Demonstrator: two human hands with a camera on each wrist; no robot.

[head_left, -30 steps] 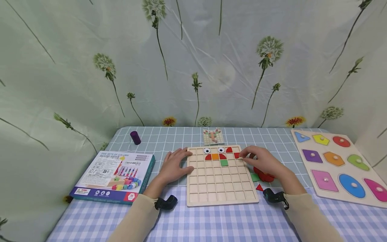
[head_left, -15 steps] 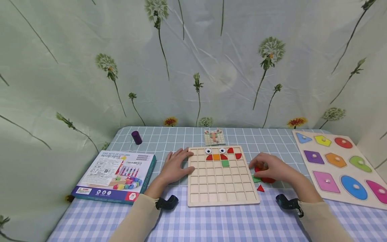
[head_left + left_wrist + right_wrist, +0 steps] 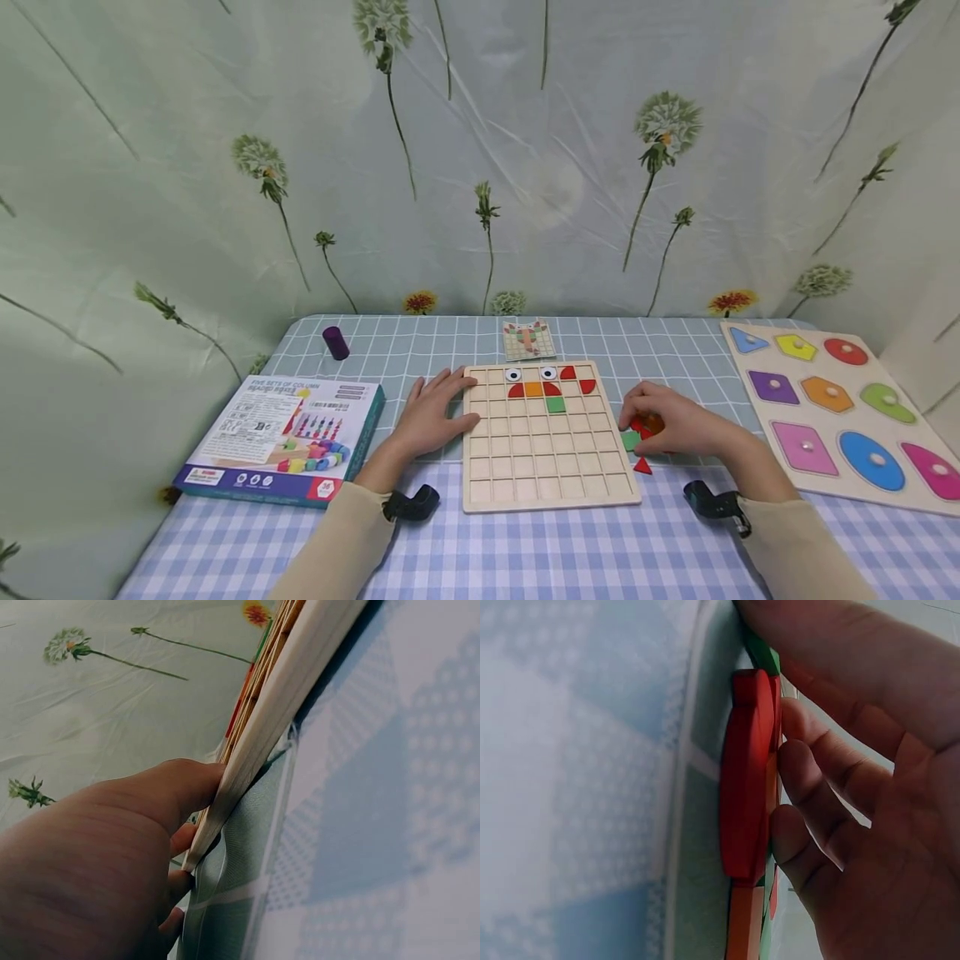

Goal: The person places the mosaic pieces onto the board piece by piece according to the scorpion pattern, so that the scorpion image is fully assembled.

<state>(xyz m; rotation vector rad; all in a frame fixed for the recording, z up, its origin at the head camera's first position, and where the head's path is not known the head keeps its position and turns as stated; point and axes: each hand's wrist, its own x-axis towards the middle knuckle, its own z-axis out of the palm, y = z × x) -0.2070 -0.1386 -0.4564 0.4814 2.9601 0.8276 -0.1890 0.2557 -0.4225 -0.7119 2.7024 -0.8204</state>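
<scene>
My left hand (image 3: 432, 411) rests at the left rim of a wooden grid board (image 3: 525, 458), thumb and fingers spread. In the left wrist view, the thumb (image 3: 199, 784) touches the board's edge. Eye tiles (image 3: 513, 375), red quarter-circles (image 3: 588, 387), an orange square (image 3: 533, 389) and a green square (image 3: 555, 405) lie in its upper cells. My right hand (image 3: 671, 421) is over a pile of red (image 3: 746, 780), orange (image 3: 744, 922) and green pieces right of the board. Its fingertips touch the pile, with the thumb near a green piece (image 3: 760, 652).
A small pattern card (image 3: 528, 340) lies behind the board. To the left are a boxed bead toy (image 3: 285, 437) and a purple cylinder (image 3: 336, 342). A knobbed shape puzzle board (image 3: 843, 417) lies at the right. A red triangle (image 3: 642, 467) is beside the grid board.
My right hand has left the red quarter-circle at the board's upper right and moved right and down to the pile, shifting among its pieces. My left hand has stayed at the board's edge.
</scene>
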